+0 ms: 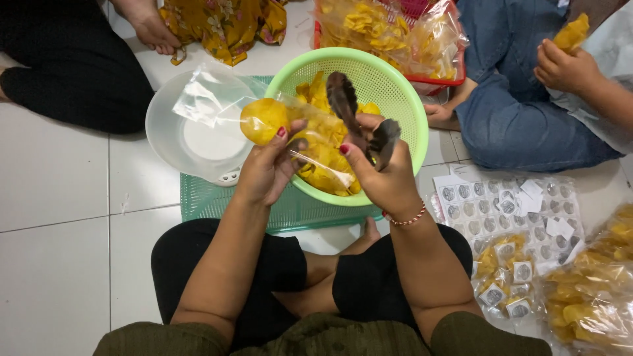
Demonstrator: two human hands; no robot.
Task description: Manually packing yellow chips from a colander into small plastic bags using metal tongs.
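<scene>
Above the green colander [389,99] of yellow chips [315,92], the person's left hand [267,168] has its fingers closed on a clear plastic bag [310,142], pinching it beside a round yellow chip [264,120] inside. Just beside it, the right hand [382,175] grips dark tongs [359,118], their tips over the colander. Behind the bag sits a white bowl [165,128] on a green tray [211,201] on the tiled floor [59,231]. Packed chip bags [593,290] lie at right.

Left hand [267,165] holds a chip bag [290,128]; right hand [382,175] grips tongs [359,122].
</scene>
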